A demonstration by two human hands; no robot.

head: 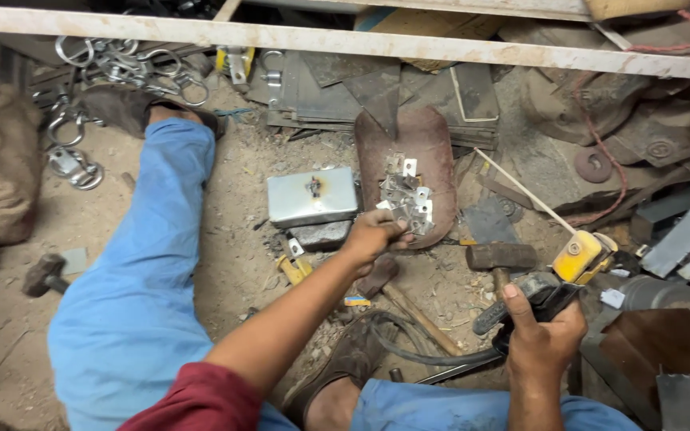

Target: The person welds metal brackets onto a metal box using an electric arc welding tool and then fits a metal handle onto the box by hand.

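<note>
A small bracket is being pinched out of the pile (406, 201) on the rusty shovel blade (441, 152) by the left hand (374, 237), while the electrode holder (549, 291) is gripped in the right hand (542, 334) — looks like pick-up stage, so careful placing on the steel block (313, 196) is probably called for next.
</note>
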